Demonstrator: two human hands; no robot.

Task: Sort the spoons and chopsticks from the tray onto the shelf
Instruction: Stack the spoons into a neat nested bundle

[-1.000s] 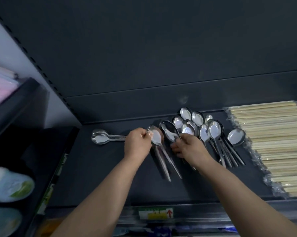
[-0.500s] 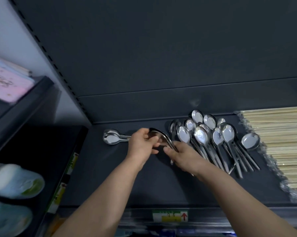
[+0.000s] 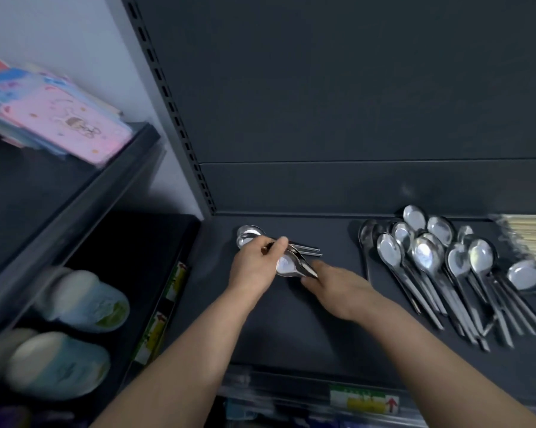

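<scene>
On the dark shelf (image 3: 307,335) my left hand (image 3: 254,267) and my right hand (image 3: 334,288) together hold a few stacked steel spoons (image 3: 291,264). My left fingers pinch them at the bowl end, and my right hand grips their handles. Just behind, at the shelf's left end, lies a small stack of spoons (image 3: 248,234) with handles pointing right. A fanned heap of several spoons (image 3: 446,261) lies to the right. A wrapped bundle of chopsticks (image 3: 529,236) shows at the far right edge.
A slotted upright (image 3: 180,125) borders the shelf on the left. The neighbouring shelves hold pink and blue packets (image 3: 62,118) above and pale rounded items (image 3: 84,301) below. A price label (image 3: 364,401) sits on the shelf's front rail.
Both hands carried the held spoons leftward, away from the heap and toward the small stack at the left end. The view swung left, so the chopsticks slid to the frame edge.
</scene>
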